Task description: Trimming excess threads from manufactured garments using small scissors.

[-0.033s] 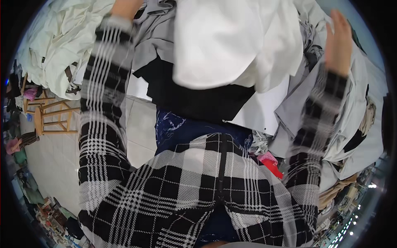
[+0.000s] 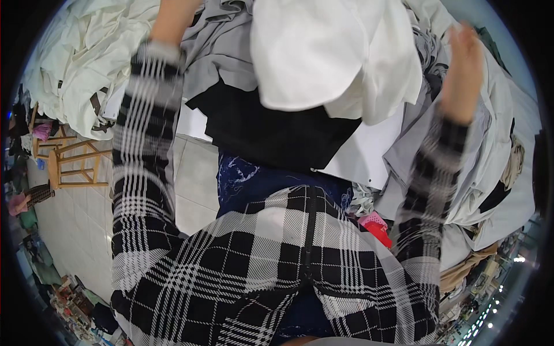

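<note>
A white piece of cloth (image 2: 311,52) fills the top middle, between my hands, its rounded lower edge lying over a black cloth (image 2: 277,135). My left hand (image 2: 178,20) reaches past the top edge beside grey cloth (image 2: 222,43); its fingers are out of the picture, so what they touch is hidden. On the right, my right hand (image 2: 463,75) is raised over a heap of pale cloth (image 2: 496,132). Its fingers are blurred but look stretched out, and nothing shows in them. A gap separates it from the white cloth.
Under the cloth shows a white tabletop (image 2: 363,147). Cream cloth (image 2: 75,69) is heaped at the left, and grey cloth (image 2: 412,144) hangs at the right. A wooden stool (image 2: 78,164) stands on the tiled floor (image 2: 78,230). Something red (image 2: 378,233) lies by my right side.
My right hand has moved a little down and left. The white cloth's lower edge has shifted up and slightly right. More of my left hand's wrist shows.
</note>
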`<state>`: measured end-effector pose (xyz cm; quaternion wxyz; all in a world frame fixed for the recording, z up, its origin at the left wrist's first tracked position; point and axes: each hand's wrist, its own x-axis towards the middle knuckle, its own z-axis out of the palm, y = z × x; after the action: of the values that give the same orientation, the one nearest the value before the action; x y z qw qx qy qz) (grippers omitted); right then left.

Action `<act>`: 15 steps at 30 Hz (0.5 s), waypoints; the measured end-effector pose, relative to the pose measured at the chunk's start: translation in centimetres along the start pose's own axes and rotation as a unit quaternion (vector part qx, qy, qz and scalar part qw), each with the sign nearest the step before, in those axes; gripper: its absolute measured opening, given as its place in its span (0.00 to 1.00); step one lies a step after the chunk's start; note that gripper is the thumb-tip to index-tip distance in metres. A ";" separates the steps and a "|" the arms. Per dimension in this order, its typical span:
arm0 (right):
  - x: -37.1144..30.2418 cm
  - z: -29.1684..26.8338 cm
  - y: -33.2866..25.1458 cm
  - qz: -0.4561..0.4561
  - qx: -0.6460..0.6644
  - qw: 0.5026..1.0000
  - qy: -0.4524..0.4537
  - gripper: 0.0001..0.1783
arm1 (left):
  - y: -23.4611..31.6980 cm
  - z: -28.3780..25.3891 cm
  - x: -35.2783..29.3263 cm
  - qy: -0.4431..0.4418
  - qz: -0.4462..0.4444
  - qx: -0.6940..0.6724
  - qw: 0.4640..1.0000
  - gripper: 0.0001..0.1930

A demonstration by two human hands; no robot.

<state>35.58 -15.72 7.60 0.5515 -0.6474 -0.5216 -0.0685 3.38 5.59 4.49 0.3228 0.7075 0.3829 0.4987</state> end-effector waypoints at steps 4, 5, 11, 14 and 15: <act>-13.0 4.0 0.1 -0.094 -0.138 0.984 -0.056 0.18 | -4.4 -1.7 -8.5 -0.067 0.119 0.136 0.981 0.14; -15.1 4.7 -0.2 -0.050 -0.136 0.986 -0.087 0.18 | -4.5 -1.1 -10.7 -0.105 0.132 0.135 0.976 0.17; -20.1 5.1 2.6 0.095 -0.204 0.974 -0.005 0.23 | -3.5 6.5 -18.6 -0.152 0.190 0.143 0.959 0.20; -21.7 4.7 4.7 0.168 -0.202 0.965 0.008 0.26 | -5.6 8.4 -17.6 -0.137 0.180 0.235 0.945 0.10; -22.3 4.6 5.2 0.238 -0.178 0.955 -0.003 0.26 | -6.7 8.7 -16.6 -0.110 0.187 0.172 0.961 0.08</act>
<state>27.23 -24.69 -12.31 0.4256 -0.8409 -0.3334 -0.0250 6.69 -6.11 -11.26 0.1376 0.8619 0.2859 0.3955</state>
